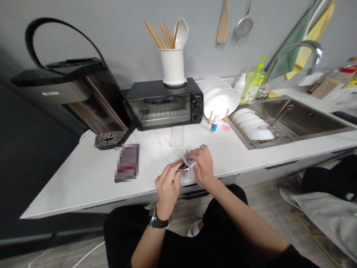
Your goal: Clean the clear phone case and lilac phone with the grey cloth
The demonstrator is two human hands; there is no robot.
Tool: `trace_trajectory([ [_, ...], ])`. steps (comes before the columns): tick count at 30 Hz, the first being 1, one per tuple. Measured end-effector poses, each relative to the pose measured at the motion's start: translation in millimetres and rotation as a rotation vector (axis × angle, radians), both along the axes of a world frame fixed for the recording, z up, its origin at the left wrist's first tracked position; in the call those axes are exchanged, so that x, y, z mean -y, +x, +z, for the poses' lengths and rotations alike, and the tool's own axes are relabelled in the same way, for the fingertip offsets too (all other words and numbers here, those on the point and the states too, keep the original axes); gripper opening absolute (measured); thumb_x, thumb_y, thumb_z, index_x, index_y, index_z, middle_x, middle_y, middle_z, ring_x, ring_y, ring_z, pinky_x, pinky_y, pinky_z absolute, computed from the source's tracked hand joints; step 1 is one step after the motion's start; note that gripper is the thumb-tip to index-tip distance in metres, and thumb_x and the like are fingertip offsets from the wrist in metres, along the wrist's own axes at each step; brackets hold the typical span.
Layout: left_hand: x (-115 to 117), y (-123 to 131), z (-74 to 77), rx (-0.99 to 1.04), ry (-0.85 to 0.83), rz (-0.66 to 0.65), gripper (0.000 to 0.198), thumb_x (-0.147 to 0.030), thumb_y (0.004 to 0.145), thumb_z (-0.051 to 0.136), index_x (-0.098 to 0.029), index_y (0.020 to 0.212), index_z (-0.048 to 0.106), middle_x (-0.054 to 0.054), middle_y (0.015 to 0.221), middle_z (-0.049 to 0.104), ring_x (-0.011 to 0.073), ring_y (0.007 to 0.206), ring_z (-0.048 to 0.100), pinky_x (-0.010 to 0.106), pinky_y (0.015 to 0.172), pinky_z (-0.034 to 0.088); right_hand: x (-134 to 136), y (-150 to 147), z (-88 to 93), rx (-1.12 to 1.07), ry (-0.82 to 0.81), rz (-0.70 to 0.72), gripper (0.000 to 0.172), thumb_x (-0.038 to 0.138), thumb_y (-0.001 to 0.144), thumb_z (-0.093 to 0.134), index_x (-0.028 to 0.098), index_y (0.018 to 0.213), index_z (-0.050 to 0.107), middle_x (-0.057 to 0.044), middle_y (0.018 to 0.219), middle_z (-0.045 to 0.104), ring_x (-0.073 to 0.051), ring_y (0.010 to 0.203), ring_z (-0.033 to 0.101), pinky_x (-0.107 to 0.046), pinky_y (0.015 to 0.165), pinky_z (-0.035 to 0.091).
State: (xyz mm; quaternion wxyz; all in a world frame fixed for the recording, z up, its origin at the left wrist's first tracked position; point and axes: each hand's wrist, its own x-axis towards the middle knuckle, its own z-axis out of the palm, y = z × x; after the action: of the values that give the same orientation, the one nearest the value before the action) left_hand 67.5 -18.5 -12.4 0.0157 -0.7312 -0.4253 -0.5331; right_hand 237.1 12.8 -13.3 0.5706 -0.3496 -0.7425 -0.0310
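Note:
Just over the counter's front edge, my left hand [168,183] grips a phone [183,168] with a dark face and a shiny rim, mostly covered by my fingers. My right hand [203,166] pinches a whitish-grey wipe [190,160] against the phone's far end. A bit of grey, which I cannot make out, pokes up behind my right knuckles. Beyond my hands lies a clear phone case [177,136]. A small spray bottle [214,124] with a blue label stands farther right, beside a pink slip [226,128]. To the left rests a dark flat item [127,162], blurred by pixels.
At the back of the white counter [92,178] stand a black water dispenser [92,96] and a toaster oven [164,106] bearing a utensil holder [173,65]. Racked plates [221,102], green soap [252,85] and a sink [312,115] are rightward. Another person's leg [326,175] shows lower right.

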Motion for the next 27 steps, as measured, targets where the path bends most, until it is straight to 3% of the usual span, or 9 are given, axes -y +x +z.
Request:
trace_trajectory([
  [4, 2, 3, 1.7, 0.040, 0.034, 0.045, 0.027, -0.007, 0.097, 0.054, -0.019, 0.110, 0.075, 0.006, 0.101, 0.079, 0.0172, 0.091, 0.075, 0.025, 0.080, 0.058, 0, -1, 3.4, 0.062, 0.026, 0.061, 0.062, 0.067, 0.107, 0.019, 0.023, 0.123, 0.060, -0.012, 0.113, 0.068, -0.028, 0.105, 0.065, -0.053, 0.105, 0.046],
  [7, 3, 3, 3.6, 0.069, -0.015, 0.014, 0.028, -0.010, 0.099, 0.057, -0.021, 0.117, 0.074, 0.007, 0.110, 0.079, 0.0181, 0.101, 0.075, 0.027, 0.089, 0.059, -2, 1, 3.1, 0.008, -0.043, -0.022, 0.063, 0.068, 0.107, 0.019, 0.022, 0.125, 0.058, -0.012, 0.113, 0.067, -0.030, 0.109, 0.064, -0.056, 0.111, 0.043],
  [9, 2, 3, 2.6, 0.069, -0.031, 0.012, 0.024, -0.012, 0.100, 0.056, -0.020, 0.115, 0.074, 0.006, 0.104, 0.079, 0.0175, 0.094, 0.076, 0.026, 0.083, 0.060, 1, -3, 1.6, -0.034, -0.060, -0.051, 0.068, 0.071, 0.105, 0.019, 0.020, 0.132, 0.055, -0.014, 0.117, 0.066, -0.031, 0.114, 0.063, -0.060, 0.116, 0.037],
  [12, 0, 0, -0.4, 0.053, -0.002, 0.037, 0.022, -0.015, 0.099, 0.055, -0.018, 0.110, 0.074, 0.006, 0.097, 0.078, 0.0180, 0.084, 0.075, 0.026, 0.077, 0.060, 7, -7, -0.4, 0.096, -0.006, 0.070, 0.079, 0.077, 0.102, 0.020, 0.018, 0.150, 0.044, -0.016, 0.130, 0.065, -0.032, 0.127, 0.060, -0.059, 0.121, 0.035],
  [15, 0, -7, 0.1, 0.048, 0.005, 0.020, 0.026, -0.010, 0.099, 0.055, -0.020, 0.115, 0.074, 0.006, 0.106, 0.079, 0.0185, 0.096, 0.076, 0.027, 0.088, 0.060, 5, -2, -1.6, 0.177, -0.049, 0.072, 0.079, 0.073, 0.104, 0.022, 0.017, 0.158, 0.036, -0.019, 0.140, 0.063, -0.033, 0.136, 0.057, -0.059, 0.122, 0.036],
  [18, 0, -9, 1.2, 0.021, -0.019, -0.027, 0.030, -0.007, 0.099, 0.056, -0.021, 0.121, 0.072, 0.006, 0.110, 0.079, 0.0166, 0.099, 0.076, 0.024, 0.088, 0.060, 5, 1, -3.8, 0.120, -0.135, 0.009, 0.079, 0.071, 0.105, 0.022, 0.016, 0.160, 0.035, -0.020, 0.144, 0.060, -0.035, 0.140, 0.054, -0.065, 0.122, 0.033],
  [21, -2, -8, -1.3, -0.016, 0.050, -0.021, 0.031, -0.005, 0.096, 0.050, -0.019, 0.115, 0.070, 0.006, 0.105, 0.078, 0.0171, 0.096, 0.077, 0.023, 0.086, 0.061, 14, -6, -9.6, 0.159, -0.087, 0.085, 0.092, 0.081, 0.099, 0.021, 0.016, 0.163, 0.028, -0.020, 0.147, 0.060, -0.036, 0.143, 0.053, -0.064, 0.125, 0.031],
  [24, -2, -10, -5.8, -0.038, 0.075, 0.002, 0.032, -0.004, 0.096, 0.047, -0.019, 0.112, 0.071, 0.006, 0.102, 0.078, 0.0163, 0.094, 0.077, 0.021, 0.084, 0.061, 14, -7, -16.6, 0.271, -0.058, 0.154, 0.092, 0.082, 0.099, 0.023, 0.018, 0.167, 0.021, -0.018, 0.149, 0.060, -0.033, 0.145, 0.052, -0.058, 0.126, 0.033],
  [27, -3, -14, -9.0, -0.059, 0.038, 0.010, 0.029, -0.008, 0.099, 0.053, -0.021, 0.118, 0.071, 0.005, 0.108, 0.078, 0.0156, 0.098, 0.077, 0.020, 0.089, 0.060, 6, -2, -19.7, 0.205, -0.145, 0.053, 0.088, 0.077, 0.102, 0.020, 0.016, 0.167, 0.020, -0.020, 0.154, 0.055, -0.034, 0.148, 0.048, -0.060, 0.126, 0.031],
])
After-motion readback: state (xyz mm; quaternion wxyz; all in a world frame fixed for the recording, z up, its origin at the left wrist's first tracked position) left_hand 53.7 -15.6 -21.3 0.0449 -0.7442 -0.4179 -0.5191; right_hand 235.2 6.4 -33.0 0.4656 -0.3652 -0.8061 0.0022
